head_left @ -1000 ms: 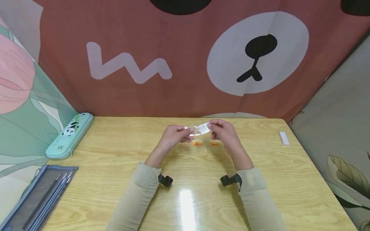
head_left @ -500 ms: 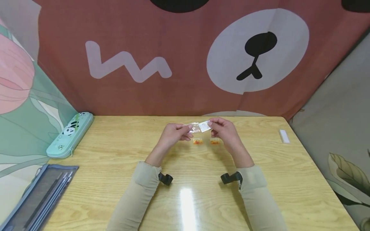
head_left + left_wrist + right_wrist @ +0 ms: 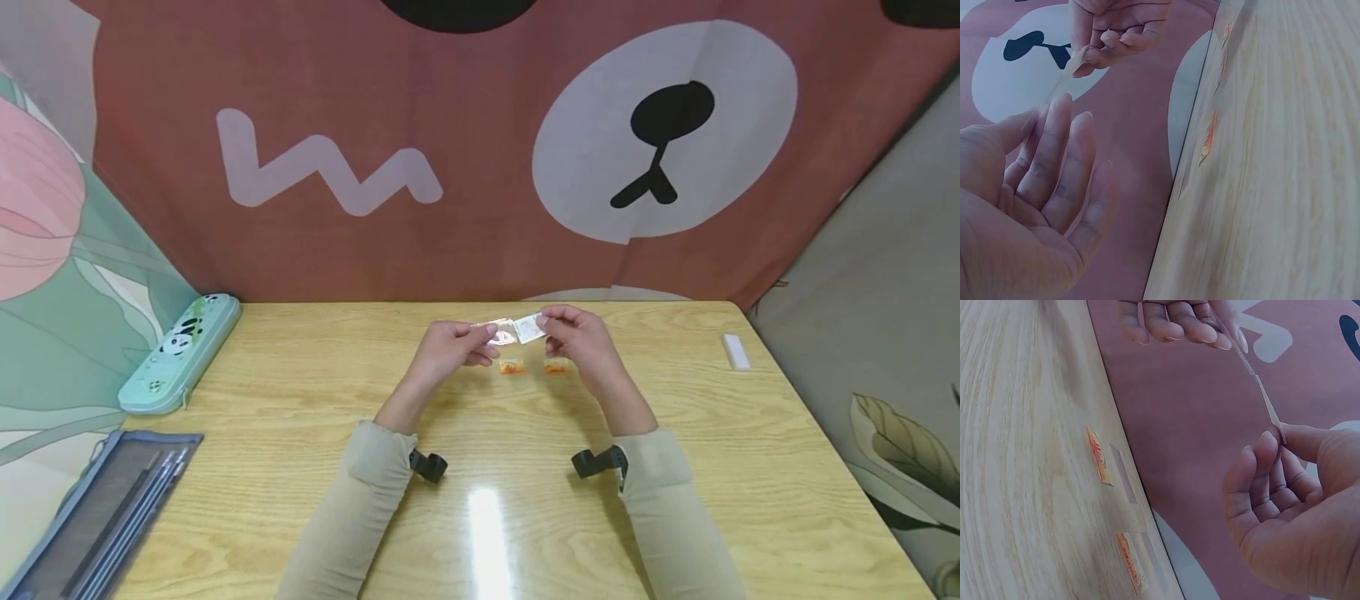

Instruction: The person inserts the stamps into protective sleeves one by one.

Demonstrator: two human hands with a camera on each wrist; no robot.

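Both hands hold a thin flat piece up over the far part of the table, one at each end. My left hand (image 3: 446, 348) pinches its clear, shiny plastic end (image 3: 506, 335) between thumb and fingers. At the other end, the thumb and index finger of my right hand (image 3: 583, 340) pinch a small white card-like part (image 3: 528, 328) with faint print. Seen edge-on in the right wrist view, the white part (image 3: 1269, 407) meets the clear strip in a slight step. Below the hands, two small orange-and-yellow pieces (image 3: 512, 367) lie side by side on the table.
A mint panda pencil case (image 3: 180, 354) lies at the far left, with a mesh pouch of pencils (image 3: 123, 517) nearer. A white block (image 3: 737, 352) lies by the right edge. Behind the wooden table (image 3: 300, 467) hangs a brown bear-print cloth (image 3: 480, 242).
Both hands keep their hold and almost their place. The clear end has tilted a little, and its glare has changed. The head view has shifted slightly.
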